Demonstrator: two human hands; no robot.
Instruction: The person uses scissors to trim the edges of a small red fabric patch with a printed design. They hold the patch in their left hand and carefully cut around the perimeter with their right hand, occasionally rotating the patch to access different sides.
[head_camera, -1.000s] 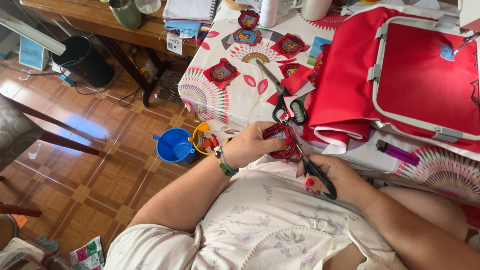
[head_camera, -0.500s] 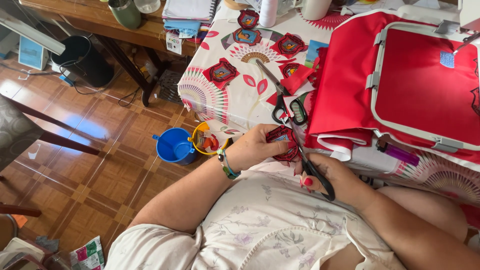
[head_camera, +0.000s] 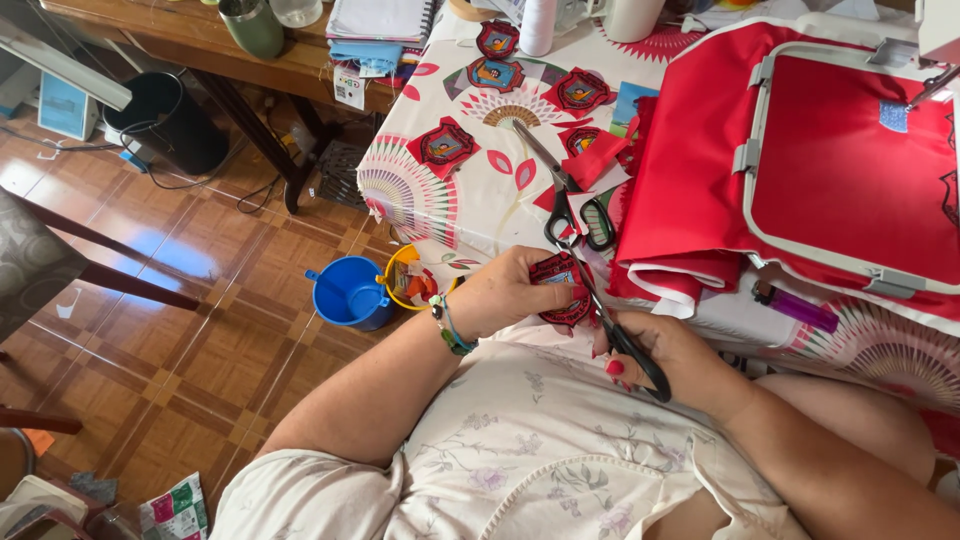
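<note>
Patch (head_camera: 562, 292): red embroidered badge at the table's near edge, pinched in the left hand, with the scissor blades at its right rim.
Scissors (head_camera: 622, 340): long axis runs from 5 o'clock at the handle to 11 o'clock at the tips, pointing away from the person.
Left hand (head_camera: 505, 295): fingers closed around the patch.
Right hand (head_camera: 665, 355): fingers through the handle loops, gripping them.
Spare scissors (head_camera: 568, 200): on the cloth at 12 o'clock from the patch.
Hoop (head_camera: 850, 170): on red fabric, at 2 o'clock.
Cup (head_camera: 350, 292): blue, on the floor at 9 o'clock.
</note>
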